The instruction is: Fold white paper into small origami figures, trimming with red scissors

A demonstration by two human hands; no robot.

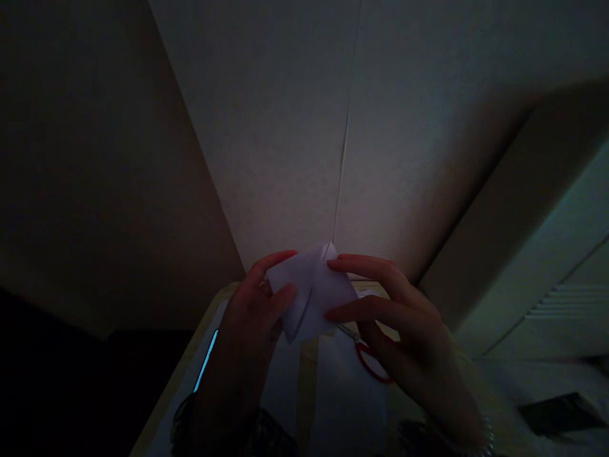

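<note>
A folded piece of white paper point(311, 292) is held up between both hands in the dim light. My left hand point(252, 311) pinches its left side, thumb on the front and fingers behind. My right hand point(399, 330) grips the right side with the forefinger along the top edge and the thumb lower down. Below the paper lie red-handled scissors point(371, 365) on a white sheet point(342, 393), partly hidden by my right hand.
A light wooden table point(307, 381) stands against a pale wall with a vertical seam point(345, 146). A thin glowing cyan strip point(205, 360) runs along the table's left side. A white louvred door point(561, 285) is at the right, a dark object point(556, 412) below it.
</note>
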